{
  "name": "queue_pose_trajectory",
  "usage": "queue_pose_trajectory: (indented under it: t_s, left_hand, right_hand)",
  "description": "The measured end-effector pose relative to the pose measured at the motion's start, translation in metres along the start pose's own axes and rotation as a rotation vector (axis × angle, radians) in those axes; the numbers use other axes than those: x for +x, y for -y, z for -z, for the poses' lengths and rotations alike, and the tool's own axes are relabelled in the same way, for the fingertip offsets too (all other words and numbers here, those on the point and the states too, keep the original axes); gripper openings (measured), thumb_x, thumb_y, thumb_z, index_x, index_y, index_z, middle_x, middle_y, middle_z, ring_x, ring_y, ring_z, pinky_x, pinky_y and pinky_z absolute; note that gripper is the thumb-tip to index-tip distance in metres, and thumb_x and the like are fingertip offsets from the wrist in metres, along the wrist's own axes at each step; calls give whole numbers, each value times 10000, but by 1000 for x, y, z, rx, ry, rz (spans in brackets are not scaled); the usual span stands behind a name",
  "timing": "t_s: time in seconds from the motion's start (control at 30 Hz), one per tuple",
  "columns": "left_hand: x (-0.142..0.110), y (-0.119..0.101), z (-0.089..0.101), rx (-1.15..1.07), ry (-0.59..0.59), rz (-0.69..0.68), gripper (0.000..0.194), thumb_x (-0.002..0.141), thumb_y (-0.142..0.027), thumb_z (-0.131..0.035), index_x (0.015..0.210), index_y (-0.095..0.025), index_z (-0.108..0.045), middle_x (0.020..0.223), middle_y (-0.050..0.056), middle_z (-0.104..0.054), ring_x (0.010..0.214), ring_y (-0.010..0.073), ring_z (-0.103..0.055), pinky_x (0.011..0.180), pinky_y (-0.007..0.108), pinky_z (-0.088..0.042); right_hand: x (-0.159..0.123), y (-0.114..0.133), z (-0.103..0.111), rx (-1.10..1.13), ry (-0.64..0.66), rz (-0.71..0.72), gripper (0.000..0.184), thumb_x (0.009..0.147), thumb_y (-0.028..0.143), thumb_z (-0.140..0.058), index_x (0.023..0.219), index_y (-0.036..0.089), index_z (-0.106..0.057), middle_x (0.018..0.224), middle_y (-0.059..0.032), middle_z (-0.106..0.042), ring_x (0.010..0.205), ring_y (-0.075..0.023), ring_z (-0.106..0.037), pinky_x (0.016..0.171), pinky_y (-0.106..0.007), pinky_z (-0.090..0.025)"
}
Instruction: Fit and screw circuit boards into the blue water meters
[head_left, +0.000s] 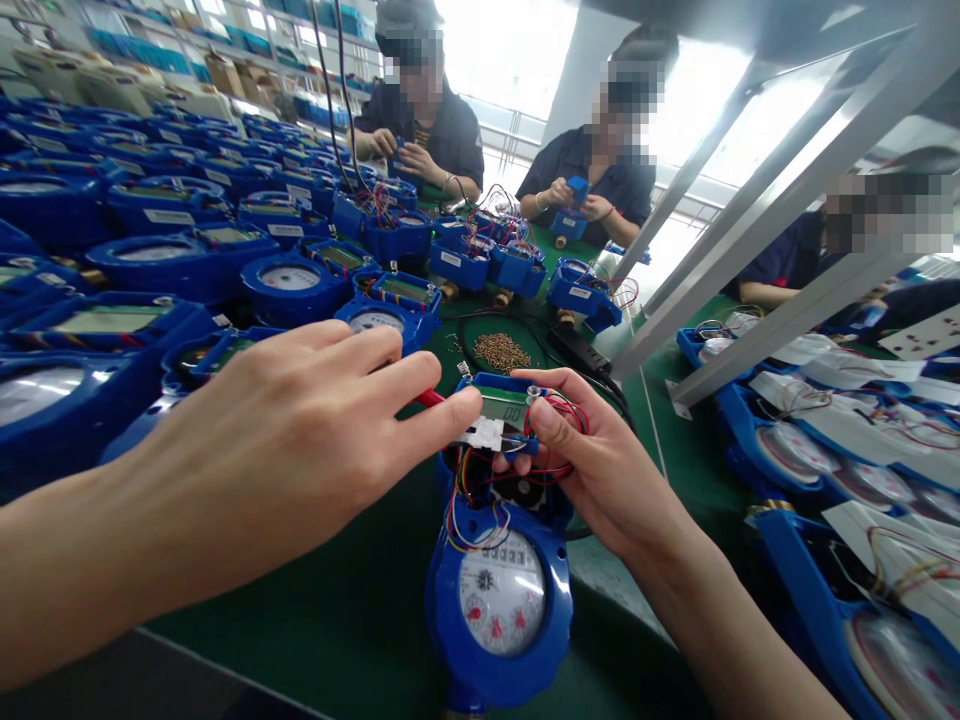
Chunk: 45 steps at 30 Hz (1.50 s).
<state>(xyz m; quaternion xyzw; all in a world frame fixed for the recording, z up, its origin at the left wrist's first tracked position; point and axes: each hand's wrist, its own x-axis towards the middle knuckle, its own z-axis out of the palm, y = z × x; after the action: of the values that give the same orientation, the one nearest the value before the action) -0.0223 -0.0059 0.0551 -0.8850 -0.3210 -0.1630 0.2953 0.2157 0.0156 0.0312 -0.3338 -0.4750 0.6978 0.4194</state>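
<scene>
A small circuit board with an LCD display point(502, 410) showing digits is held over the open top compartment of a blue water meter point(499, 590). My right hand point(592, 440) grips the board at its right side, thumb in front, with red and black wires looped by the fingers. My left hand point(322, 410) is closed, its thumb reaching the board's left edge; a red piece point(429, 398) shows between its fingers, mostly hidden. A white patch point(484, 433) lies at the board's lower edge. Coloured wires point(465, 480) run down into the meter, whose round dial faces up.
Rows of blue meters point(292, 280) fill the left. A pile of small brass-coloured screws point(501, 352) lies behind the board, near a black power strip point(577, 350). Metal posts point(720, 220) rise at right, beside more open meters point(802, 450). Several people work opposite.
</scene>
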Motion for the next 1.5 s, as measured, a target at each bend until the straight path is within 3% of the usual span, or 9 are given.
queue_pose_trajectory:
  t_s: [0.67, 1.17, 1.37, 1.5]
  left_hand:
    - [4, 5, 3, -59, 6, -40, 314, 998, -142, -399, 1148, -239, -658, 886, 38, -690, 750, 247, -582, 619, 399, -444]
    - [-3, -4, -1, -42, 6, -10, 365, 985, -95, -368, 1217, -203, -629, 865, 51, -702, 742, 260, -607, 595, 406, -475]
    - [0, -4, 4, 17, -26, -24, 289, 991, -117, -427, 1134, -203, -662, 883, 57, -707, 744, 258, -618, 569, 387, -454]
    - [-4, -4, 5, 30, 15, -17, 298, 980, -106, -447, 1128, -214, -683, 923, 63, -718, 815, 287, -638, 600, 418, -467]
  right_hand:
    - [-2, 3, 1, 0, 51, -27, 385, 842, 341, -825, 1123, 219, -593, 801, 33, -689, 644, -99, -696, 612, -174, -544]
    - [0, 1, 1, -44, -6, -4, 322, 898, 336, -772, 1138, 226, -589, 769, 47, -649, 617, -81, -682, 583, -163, -526]
    - [-2, 1, 0, -53, -9, 0, 343, 886, 337, -783, 1143, 228, -584, 831, 31, -671, 630, -94, -698, 591, -176, -547]
    - [-2, 1, -1, -43, -43, -8, 349, 865, 357, -801, 1103, 219, -587, 897, 19, -679, 609, -77, -681, 571, -171, -547]
